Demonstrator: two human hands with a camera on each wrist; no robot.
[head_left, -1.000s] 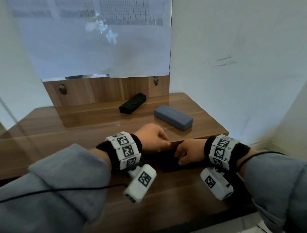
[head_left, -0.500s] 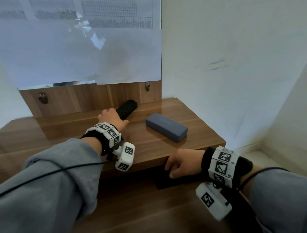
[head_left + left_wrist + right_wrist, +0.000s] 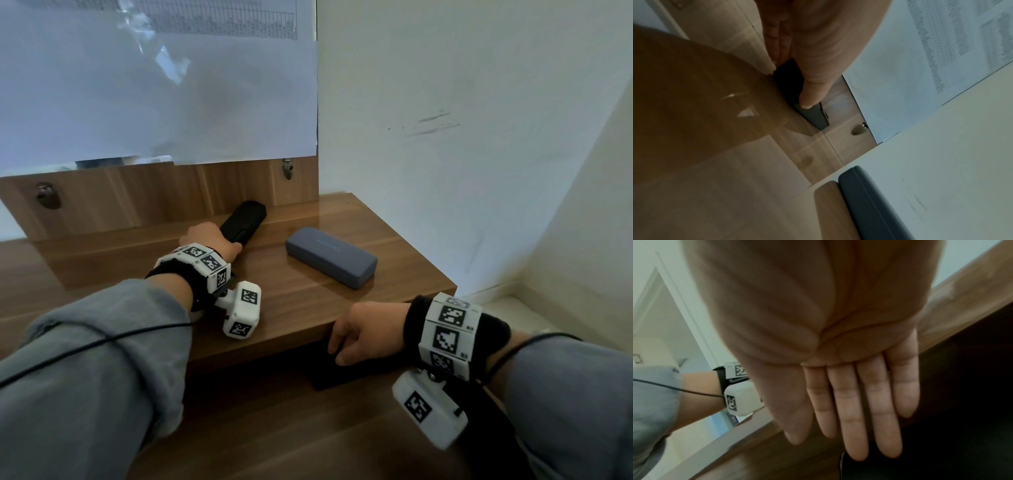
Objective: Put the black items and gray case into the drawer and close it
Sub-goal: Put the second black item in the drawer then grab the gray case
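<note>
The left hand (image 3: pixel 209 238) reaches to the centre of the head view, where the black case (image 3: pixel 244 222) lies on the table (image 3: pixel 308 301) close to the wooden back panel (image 3: pixel 154 198); its grip is closing on the near end of that case, the thumb (image 3: pixel 813 91) lying along the top and the fingers (image 3: pixel 774 40) down the far side, as the left wrist view shows; whether it is yet firmly pinched I cannot tell for sure, though it looks held. The gray case (image 3: pixel 331 257) sits to the right of centre, well apart from the black one and untouched. The right hand (image 3: pixel 368 334), at lower right, rests with fingers (image 3: pixel 869 402) straight and flat on a black flat item (image 3: pixel 342 371) already lying in the open drawer (image 3: pixel 274 428) below the table edge; it holds nothing by curling.

The step in hand appears to be lifting the black case; it would go best gripped nearer its middle, so the long body does not tip; lift it clear of the table edge before lowering it, and set it beside the flat item, not on it; the right hand should leave room; the gray case follows, then the drawer is pushed shut.
</note>
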